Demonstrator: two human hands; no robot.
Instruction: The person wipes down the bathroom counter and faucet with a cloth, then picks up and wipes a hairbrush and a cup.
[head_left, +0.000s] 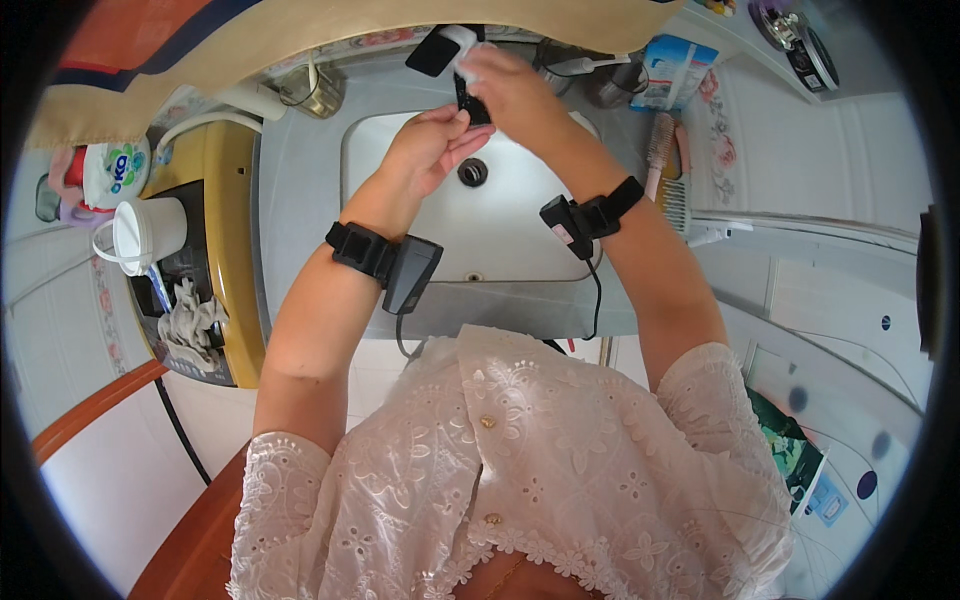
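Note:
My left hand (435, 146) is over the back left part of a white sink basin (517, 240), its fingers closed on the lower end of a black strip-like object (475, 109). Just right of it, my right hand (506, 86) is at the strip's upper part and holds a crumpled white tissue or cloth (465, 54). The strip's exact kind is hard to tell, as the fingers partly cover it. Behind the hands lies a flat black rectangular piece (432, 52) at the back of the counter. The drain (472, 172) shows below my fingers.
A glass cup (319, 94) stands back left on the grey counter (300, 187). At right are another glass (616, 84), a blue and white pouch (671, 71), a round brush (660, 142) and a comb (675, 202). A white bucket (161, 229) and a grey cloth (191, 326) rest on a gold-sided washing machine (229, 262).

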